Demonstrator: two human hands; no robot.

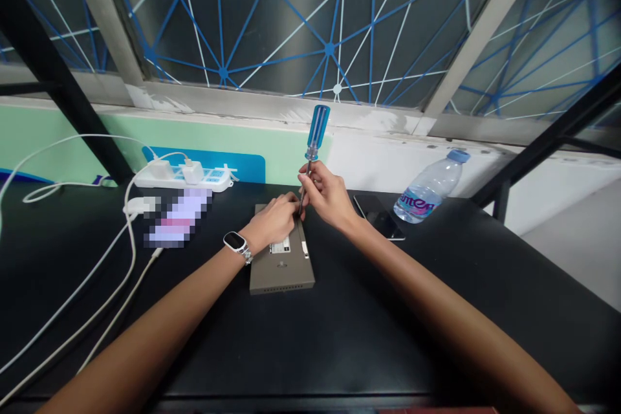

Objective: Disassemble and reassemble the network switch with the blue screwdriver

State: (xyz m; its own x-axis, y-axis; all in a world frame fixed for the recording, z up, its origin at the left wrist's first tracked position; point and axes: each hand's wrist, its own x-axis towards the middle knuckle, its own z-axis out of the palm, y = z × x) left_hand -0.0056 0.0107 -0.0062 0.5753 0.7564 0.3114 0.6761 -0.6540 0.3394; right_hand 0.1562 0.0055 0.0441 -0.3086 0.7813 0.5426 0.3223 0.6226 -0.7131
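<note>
A flat grey metal box (284,268) with a white label lies on the black table (388,330) in front of me. My left hand (274,220), a watch on its wrist, rests curled on the box's far end and holds it down. My right hand (327,194) pinches the shaft of a screwdriver with a clear blue handle (317,132). The screwdriver stands nearly upright, its tip down at the box's far edge between my two hands.
A white power strip (187,174) with chargers sits at the back left, its white cables (97,272) trailing across the table's left side. A dark phone (381,217) and a lying water bottle (429,191) are at the right. Black frame posts stand at both sides.
</note>
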